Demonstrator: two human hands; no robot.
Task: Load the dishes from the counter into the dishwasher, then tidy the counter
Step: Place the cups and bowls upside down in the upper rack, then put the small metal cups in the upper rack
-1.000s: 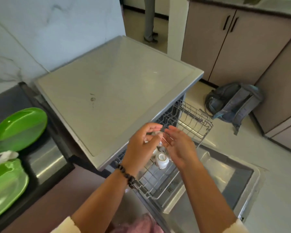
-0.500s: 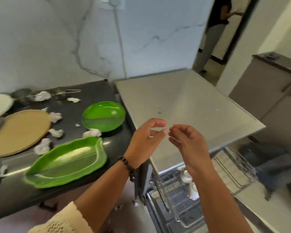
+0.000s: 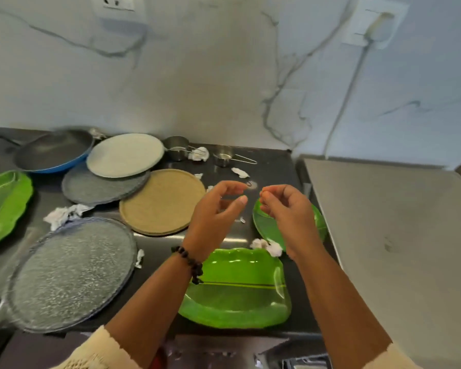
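**Dishes crowd the dark counter, both hands empty above them**

Dishes lie spread over the dark counter (image 3: 272, 166), which runs from the left edge to the grey dishwasher top (image 3: 399, 235) on the right. Nearest the camera sits a green leaf-shaped plate (image 3: 240, 291), and just beyond it, to the right, a smaller green plate (image 3: 266, 225) partly hidden by the right hand. At near left is a large speckled grey plate (image 3: 72, 272); another green leaf plate (image 3: 3, 206) is cut off by the left edge. Farther back, a tan round plate (image 3: 160, 201) overlaps a dark grey plate (image 3: 96, 187), and a pale plate (image 3: 125, 154) lies on top of that one. A blue-sided frying pan (image 3: 51, 151) sits at far left, touching the pale plate's rim. Two small steel measuring cups (image 3: 176, 147) (image 3: 222, 154) stand by the marble wall (image 3: 197, 75). Crumpled paper scraps (image 3: 64, 214) (image 3: 266, 246) are scattered among the plates.

The left hand (image 3: 213, 217), with a beaded bracelet (image 3: 189, 262) on its wrist, hovers above the counter with fingers loosely curled and thumb apart, holding nothing. The right hand (image 3: 288, 211) hovers just beside it, fingers curled in towards the thumb, also holding nothing that can be seen. The fingertips of the two hands are close but apart.
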